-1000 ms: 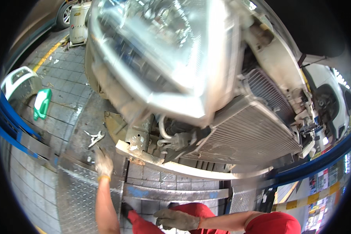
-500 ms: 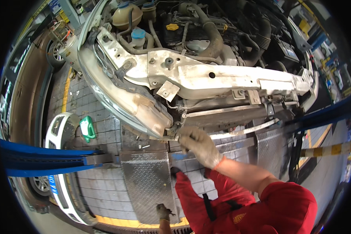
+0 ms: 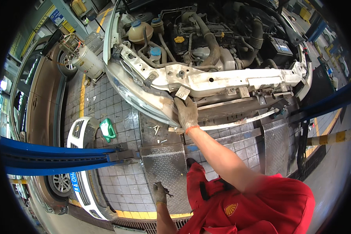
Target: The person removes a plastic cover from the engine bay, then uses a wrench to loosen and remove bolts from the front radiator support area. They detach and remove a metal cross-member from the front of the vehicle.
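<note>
My right hand [image 3: 186, 116], in a grey glove, reaches to the front of a car, beside the headlamp [image 3: 132, 93] and just below a small square metal bracket [image 3: 182, 93]. Its fingers are curled there, their tips partly hidden, so what they grip is unclear. Low in the view, my left hand [image 3: 159, 194], also gloved, is closed on a small dark tool [image 3: 168, 193]. The white front crossmember [image 3: 234, 78] runs above my right hand, with the radiator assembly [image 3: 222, 107] under it. The engine bay [image 3: 206, 39] is open.
Blue lift arms [image 3: 54, 156] [image 3: 323, 103] extend at both sides. A white bumper [image 3: 76, 134] and green jug [image 3: 107, 130] lie at left. A brown car [image 3: 45, 113] and cylinder [image 3: 85, 62] stand beyond. A striped bar [image 3: 329, 138] is at right; steel plates [image 3: 162, 163] lie below.
My right hand has risen from beside my legs to the bracket by the headlamp. My left hand has drawn down from near the floor plate's loose items. The camera's view has shifted.
</note>
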A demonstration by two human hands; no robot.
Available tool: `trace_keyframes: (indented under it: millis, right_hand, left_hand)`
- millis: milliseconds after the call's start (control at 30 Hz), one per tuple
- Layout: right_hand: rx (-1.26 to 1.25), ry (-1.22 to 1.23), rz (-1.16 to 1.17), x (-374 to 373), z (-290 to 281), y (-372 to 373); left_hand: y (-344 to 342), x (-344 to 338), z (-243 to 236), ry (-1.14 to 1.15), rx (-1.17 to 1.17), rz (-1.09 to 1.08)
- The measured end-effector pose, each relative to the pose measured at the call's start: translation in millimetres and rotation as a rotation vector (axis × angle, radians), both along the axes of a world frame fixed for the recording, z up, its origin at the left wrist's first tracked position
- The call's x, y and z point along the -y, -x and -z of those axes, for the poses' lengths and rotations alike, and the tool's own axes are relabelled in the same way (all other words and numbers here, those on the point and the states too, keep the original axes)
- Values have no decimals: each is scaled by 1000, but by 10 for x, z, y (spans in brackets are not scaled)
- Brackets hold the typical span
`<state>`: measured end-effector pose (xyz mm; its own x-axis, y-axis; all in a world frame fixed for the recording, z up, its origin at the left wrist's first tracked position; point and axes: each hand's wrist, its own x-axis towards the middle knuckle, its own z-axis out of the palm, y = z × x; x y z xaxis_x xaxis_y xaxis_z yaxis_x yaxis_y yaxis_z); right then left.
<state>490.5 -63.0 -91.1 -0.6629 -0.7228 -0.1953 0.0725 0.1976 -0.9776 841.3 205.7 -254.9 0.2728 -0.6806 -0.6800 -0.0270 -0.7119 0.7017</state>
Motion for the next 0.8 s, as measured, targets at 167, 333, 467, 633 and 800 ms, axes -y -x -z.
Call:
trace_keyframes:
  millis: [167,333,467,633,800]
  right_hand:
    - [171,62,137,343,-44,-89]
    - [83,17,139,379,87,-48]
    - [59,24,126,434,168,-47]
    - [37,61,137,488,158,-67]
    - [68,-174,114,430,6,-49]
  left_hand:
    - [-297,-149,-59,-21,-1,-15]
    - [-654,-453,111,-71,67,-40]
    - [-929,-618,265,-85,83,-68]
    - [-1032,-543,391,-81,75,-104]
    - [-739,23,41,9,27,-36]
